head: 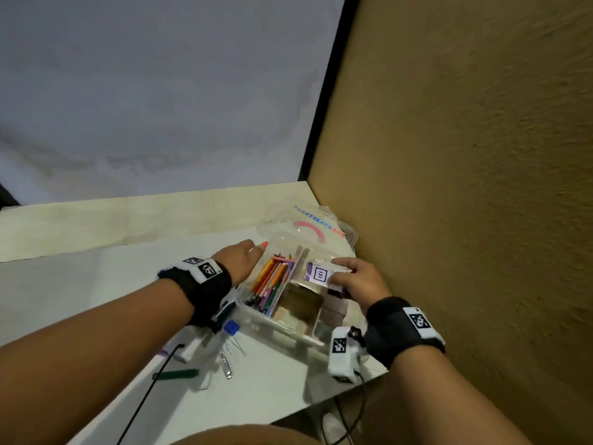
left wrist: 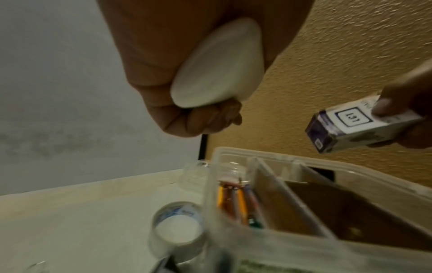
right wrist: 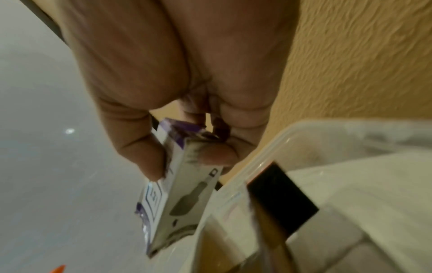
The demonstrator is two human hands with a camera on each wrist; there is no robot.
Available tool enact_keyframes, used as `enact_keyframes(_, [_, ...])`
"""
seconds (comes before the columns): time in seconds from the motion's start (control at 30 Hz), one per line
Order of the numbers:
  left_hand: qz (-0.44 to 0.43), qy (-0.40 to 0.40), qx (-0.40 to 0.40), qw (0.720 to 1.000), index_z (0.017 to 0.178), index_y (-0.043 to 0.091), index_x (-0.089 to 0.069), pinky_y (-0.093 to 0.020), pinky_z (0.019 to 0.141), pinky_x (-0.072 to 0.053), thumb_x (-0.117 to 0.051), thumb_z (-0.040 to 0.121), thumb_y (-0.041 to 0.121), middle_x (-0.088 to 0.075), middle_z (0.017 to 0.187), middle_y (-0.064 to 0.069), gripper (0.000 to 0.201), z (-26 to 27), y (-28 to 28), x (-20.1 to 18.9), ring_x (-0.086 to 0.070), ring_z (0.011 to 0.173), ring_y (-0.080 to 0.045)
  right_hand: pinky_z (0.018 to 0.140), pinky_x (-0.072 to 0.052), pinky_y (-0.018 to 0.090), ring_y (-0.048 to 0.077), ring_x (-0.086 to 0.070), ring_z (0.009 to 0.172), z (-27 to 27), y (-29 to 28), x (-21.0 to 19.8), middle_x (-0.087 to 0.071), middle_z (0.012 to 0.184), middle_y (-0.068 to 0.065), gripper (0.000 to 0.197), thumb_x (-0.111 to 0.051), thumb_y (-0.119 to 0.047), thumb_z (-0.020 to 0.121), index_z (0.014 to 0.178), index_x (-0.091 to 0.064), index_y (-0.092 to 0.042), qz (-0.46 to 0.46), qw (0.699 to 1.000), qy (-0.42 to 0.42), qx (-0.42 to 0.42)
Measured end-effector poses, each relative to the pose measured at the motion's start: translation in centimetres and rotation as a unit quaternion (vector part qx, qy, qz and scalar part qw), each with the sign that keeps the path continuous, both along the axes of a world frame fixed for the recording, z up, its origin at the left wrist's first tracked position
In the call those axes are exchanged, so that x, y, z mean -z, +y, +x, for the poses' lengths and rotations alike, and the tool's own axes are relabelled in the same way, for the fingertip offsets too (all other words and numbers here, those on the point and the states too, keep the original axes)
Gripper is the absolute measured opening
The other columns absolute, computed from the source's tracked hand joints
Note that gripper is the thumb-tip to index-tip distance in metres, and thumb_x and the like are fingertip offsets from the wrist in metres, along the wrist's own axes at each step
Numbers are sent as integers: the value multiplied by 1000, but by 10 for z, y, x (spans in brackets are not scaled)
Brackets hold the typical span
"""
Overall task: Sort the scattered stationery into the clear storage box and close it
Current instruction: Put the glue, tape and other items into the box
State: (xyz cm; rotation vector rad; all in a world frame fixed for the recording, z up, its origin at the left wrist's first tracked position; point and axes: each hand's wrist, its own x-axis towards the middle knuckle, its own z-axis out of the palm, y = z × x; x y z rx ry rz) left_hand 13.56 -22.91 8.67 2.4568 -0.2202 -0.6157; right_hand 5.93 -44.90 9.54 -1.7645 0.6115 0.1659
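Note:
The clear storage box [head: 256,319] stands open on the table's right side, its lid [head: 308,226] lying back behind it. Coloured pens [head: 272,284] fill its left compartment. My left hand [head: 248,253] hovers by the box's far left corner; in the left wrist view its curled fingers [left wrist: 210,120] grip a white oval object [left wrist: 217,64]. My right hand [head: 349,274] holds a small white and purple carton [head: 321,273] above the box's right compartments, pinched between thumb and fingers [right wrist: 145,157]. The carton [right wrist: 177,194] hangs just over the box rim [right wrist: 292,133].
A roll of clear tape [left wrist: 177,229] lies on the table against the box's left wall. A blue clip [head: 231,327], metal clips [head: 226,364] and a green pen [head: 176,374] lie near the table's front. A tan textured wall [head: 465,155] rises close on the right.

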Motion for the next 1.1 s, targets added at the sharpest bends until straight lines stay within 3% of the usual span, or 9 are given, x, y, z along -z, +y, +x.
enact_keyframes(0.1, [-19,-21,18,999,109,6,-53,-33,84,-39,-23,100,45,-62,113,-17,49,-11,-25,-6,-57,106,-32,44,-41,15,10,-51,60,-12,-23,-5,-59,80,1,28,-65,7,78,93,-57,-14,-65,998,-4,-5])
enact_keyframes(0.2, [-66,-7,23,998,97,10,-47,-31,78,-36,-25,101,40,-59,91,-13,38,-22,-51,-7,-55,95,-32,50,-39,17,8,-49,61,-20,-36,-6,-54,74,-4,32,-68,4,76,101,-55,-12,-129,991,10,-17])
enact_keyframes(0.3, [-115,5,38,993,112,4,-51,-34,86,-41,-32,101,36,-62,106,-18,39,-34,-76,-9,-56,99,-30,58,-40,21,12,-51,66,-26,-41,-5,-51,74,-6,34,-73,1,71,95,-55,-16,-189,979,47,-51])
enact_keyframes(0.37, [-118,3,64,991,117,4,-50,-38,93,-44,-35,100,35,-61,112,-19,38,-40,-91,-10,-57,105,-33,62,-42,24,15,-52,74,-29,-41,-4,-51,78,-6,38,-78,-5,66,92,-55,-19,-233,960,91,-127])
enact_keyframes(0.47, [-116,2,91,989,104,12,-52,-34,85,-43,-40,99,34,-59,111,-17,26,-44,-104,-7,-58,104,-32,53,-36,22,14,-50,74,-32,-32,1,-54,83,-3,37,-81,-12,65,92,-56,-18,-306,911,145,-237])
enact_keyframes(0.6, [-143,15,85,986,94,22,-51,-34,88,-45,-46,97,32,-58,95,-5,12,-46,-109,0,-60,100,-30,70,-41,25,19,-53,85,-31,-19,20,-56,93,4,39,-77,-13,73,108,-61,-9,-362,875,150,-283])
enact_keyframes(0.73, [-154,12,79,985,87,25,-50,-28,80,-42,-51,95,31,-55,85,3,10,-44,-104,3,-54,85,-17,82,-47,29,26,-60,101,-30,-11,44,-63,108,9,38,-75,-12,75,110,-61,-9,-365,875,146,-281])
enact_keyframes(0.93, [-183,34,71,980,67,30,-55,-22,73,-46,-67,85,20,-62,73,8,24,-43,-97,10,-58,70,-7,85,-52,34,27,-63,93,-34,-4,71,-67,98,9,28,-74,-17,74,100,-65,-12,-372,879,113,-276])
enact_keyframes(1.1, [-200,52,61,977,78,21,-66,-11,68,-46,-70,83,18,-62,71,15,7,-46,-94,12,-58,67,2,81,-50,33,28,-62,95,-30,-4,84,-66,102,11,35,-75,-18,74,106,-62,-9,-385,877,100,-270])
